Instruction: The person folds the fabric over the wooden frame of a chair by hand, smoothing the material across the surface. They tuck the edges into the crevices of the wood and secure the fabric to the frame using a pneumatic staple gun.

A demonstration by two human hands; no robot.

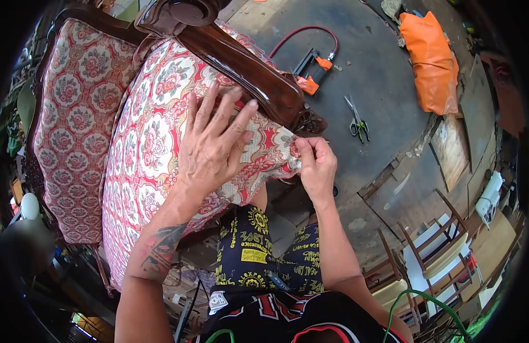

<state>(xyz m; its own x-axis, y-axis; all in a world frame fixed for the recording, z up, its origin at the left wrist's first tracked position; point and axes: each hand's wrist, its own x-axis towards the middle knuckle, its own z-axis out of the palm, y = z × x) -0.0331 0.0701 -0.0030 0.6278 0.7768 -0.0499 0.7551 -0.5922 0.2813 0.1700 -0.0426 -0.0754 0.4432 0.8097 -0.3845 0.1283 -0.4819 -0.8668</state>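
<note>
My left hand lies with spread fingers on red floral upholstery fabric that covers the seat of a wooden armchair. Its fingertips reach close to the chair's glossy dark armrest. Beside the armrest's front end, my right hand pinches the loose edge of the same fabric between thumb and fingers. The cloth is stretched between the two hands, and its ragged lower edge hangs over the seat front. The matching padded backrest stands on the left.
On the floor past the armrest lie an orange and black staple gun with a red air hose and a pair of scissors. An orange wrapped bundle is at upper right. Wooden chairs stand at lower right.
</note>
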